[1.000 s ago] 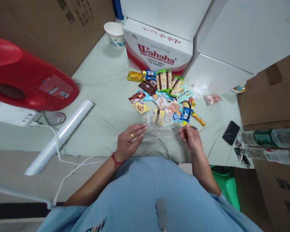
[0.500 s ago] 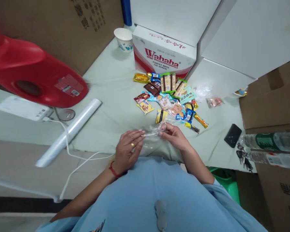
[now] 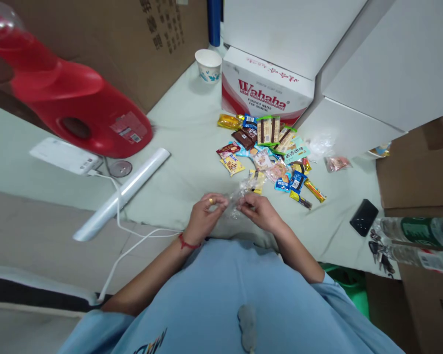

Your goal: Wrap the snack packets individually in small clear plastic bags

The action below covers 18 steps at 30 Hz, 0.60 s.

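Note:
A crumpled clear plastic bag (image 3: 233,202) stretches between my two hands at the table's near edge. My left hand (image 3: 207,212), with a ring and a red bracelet, pinches its left side. On the other side my right hand (image 3: 257,210) grips the bag between thumb and fingers. Just beyond lies a heap of small wrapped snacks (image 3: 263,158); the bag's far end covers part of a yellow packet (image 3: 257,181). Among the heap are brown packets (image 3: 244,138) and striped biscuit packs (image 3: 268,131).
A red jug (image 3: 92,113), a white power bank (image 3: 64,156) with a cable and a roll of plastic film (image 3: 123,194) lie left. Behind stand a paper cup (image 3: 208,66) and a Wahaba box (image 3: 268,88). A black phone-like object (image 3: 363,217), keys (image 3: 382,255) and bottles (image 3: 421,231) are right.
The bag is now bunched up and reaches farther over the yellow packet. My left fingers have curled from lying flat into a pinch. The whole view has shifted slightly.

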Motion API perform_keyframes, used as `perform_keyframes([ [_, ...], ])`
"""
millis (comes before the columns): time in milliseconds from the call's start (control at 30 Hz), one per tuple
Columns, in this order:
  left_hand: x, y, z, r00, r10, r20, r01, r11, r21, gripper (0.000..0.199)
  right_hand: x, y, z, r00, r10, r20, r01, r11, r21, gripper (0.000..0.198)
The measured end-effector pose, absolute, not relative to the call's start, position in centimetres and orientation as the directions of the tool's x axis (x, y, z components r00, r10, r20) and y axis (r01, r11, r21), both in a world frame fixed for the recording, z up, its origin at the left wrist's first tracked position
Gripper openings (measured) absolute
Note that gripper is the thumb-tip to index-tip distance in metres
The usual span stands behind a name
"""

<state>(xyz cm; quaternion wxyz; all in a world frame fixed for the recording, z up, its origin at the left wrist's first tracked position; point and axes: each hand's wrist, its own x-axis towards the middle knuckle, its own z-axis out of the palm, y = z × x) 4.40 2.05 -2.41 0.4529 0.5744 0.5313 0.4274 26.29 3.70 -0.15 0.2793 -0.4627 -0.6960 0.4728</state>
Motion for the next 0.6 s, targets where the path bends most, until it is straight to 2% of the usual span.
perform_keyframes([
  [133, 4.2, 2.6, -3.7, -0.08, 0.958, -0.275, -0.107, 0.266, 0.958, 0.04, 29.0, 2.3, -1.4, -0.248, 0.957, -0.151, 0.313, -0.068, -0.947, 0.025],
  [200, 3.7, 2.5, -4.3, -0.162, 0.908, -0.385, -0.181, 0.357, 0.916, 0.044, 30.7, 1.1, -2.2, -0.194, 0.955, -0.224, 0.275, -0.166, -0.947, 0.032],
  [267, 3.1, 2.3, -4.9, -0.207, 0.879, -0.43, -0.119, 0.414, 0.902, 0.042, 32.6, -0.1, -2.7, -0.185, 0.942, -0.281, 0.297, -0.219, -0.929, 0.036],
  [333, 2.2, 2.0, -5.1, -0.177, 0.894, -0.413, 0.042, 0.426, 0.904, 0.042, 34.6, -1.1, -2.7, -0.227, 0.919, -0.323, 0.379, -0.222, -0.898, 0.038],
  [433, 0.6, 1.7, -4.6, -0.014, 0.951, -0.309, 0.306, 0.298, 0.904, 0.064, 37.4, -1.5, -1.6, -0.292, 0.904, -0.311, 0.522, -0.122, -0.844, 0.049],
  [500, 0.2, 1.6, -3.6, 0.11, 0.978, -0.177, 0.472, 0.106, 0.875, 0.081, 38.1, -1.1, -0.7, -0.315, 0.92, -0.233, 0.613, 0.01, -0.79, 0.066],
  [600, 1.5, 1.5, -1.8, 0.283, 0.958, 0.049, 0.663, -0.232, 0.712, 0.095, 36.5, 0.4, -0.4, -0.365, 0.923, -0.125, 0.713, 0.191, -0.674, 0.077],
])
